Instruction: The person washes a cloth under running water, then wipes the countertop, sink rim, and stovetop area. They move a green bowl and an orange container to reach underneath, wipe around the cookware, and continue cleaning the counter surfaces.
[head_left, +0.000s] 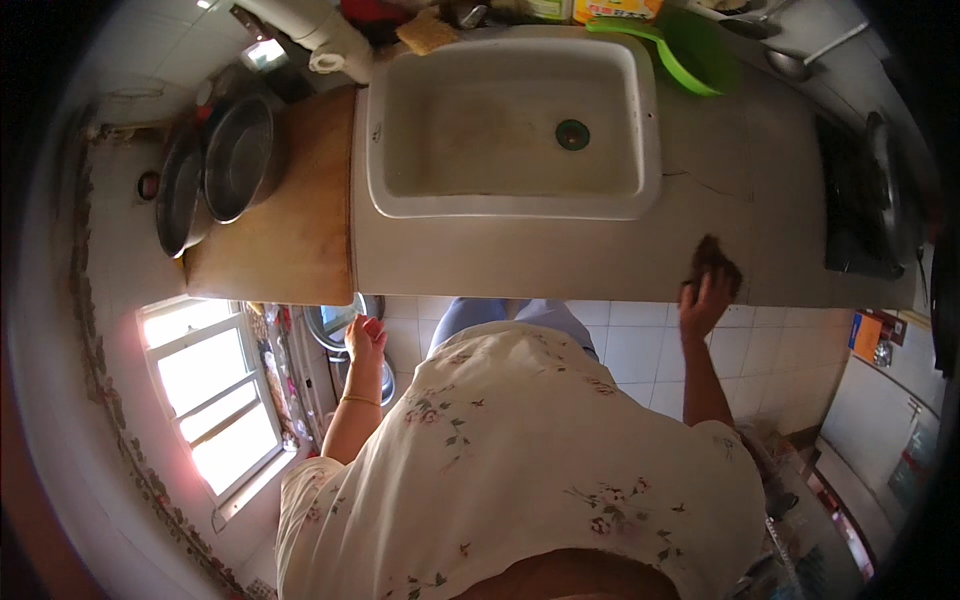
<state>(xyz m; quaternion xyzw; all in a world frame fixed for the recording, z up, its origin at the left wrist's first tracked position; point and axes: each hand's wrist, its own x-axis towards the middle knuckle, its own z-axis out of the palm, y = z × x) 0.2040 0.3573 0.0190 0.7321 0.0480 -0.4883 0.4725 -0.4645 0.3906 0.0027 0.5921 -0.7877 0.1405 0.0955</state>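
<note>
My right hand (703, 306) presses a dark brown, crumpled cloth or scrubbing pad (715, 257) onto the grey countertop (517, 259), close to its front edge. Blur hides the exact kind of the pad. My left hand (365, 337) hangs just off the counter's front edge with loosely curled fingers, and nothing shows in it. A white ceramic sink (480, 208) is set into the counter ahead of me. Its drain (572, 135) has a green rim and sits toward the right side of the basin.
Two metal basins (241, 161) lean at the left, by a brown wooden board (307, 195). A green plastic ladle or scoop (694, 56) lies behind the sink's right corner. A black cooktop (855, 202) occupies the right end. A beige sponge (426, 31) rests beside a white pipe (315, 34).
</note>
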